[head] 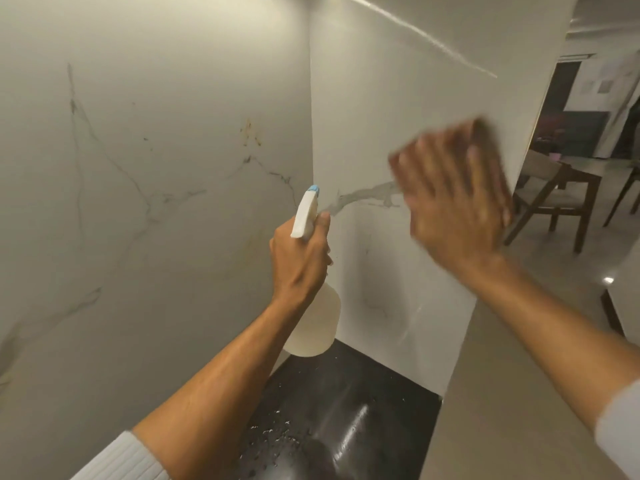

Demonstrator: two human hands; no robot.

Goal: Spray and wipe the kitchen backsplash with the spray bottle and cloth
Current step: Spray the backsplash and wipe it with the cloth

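Presses cloth [484, 130] against backsplash [377, 98], right hand [453, 213] flat, fingers straight.
Grips spray bottle [315, 323] at eight o'clock, left hand [299, 259] fingers curled round its neck.

Surroundings: counter, side panel, dining area beyond
Black glossy countertop [363, 393], near centre, speckled with droplets towards its near end; plain beige panel [502, 375] standing along its right; wooden chair [554, 199] with pale seat, far right, on shiny light floor [561, 271]; part of a second chair [621, 199] at right edge; dark doorway [568, 84] farther back.

dim warm light | right hand [453, 199] motion-blurred | glare on counter [349, 420]
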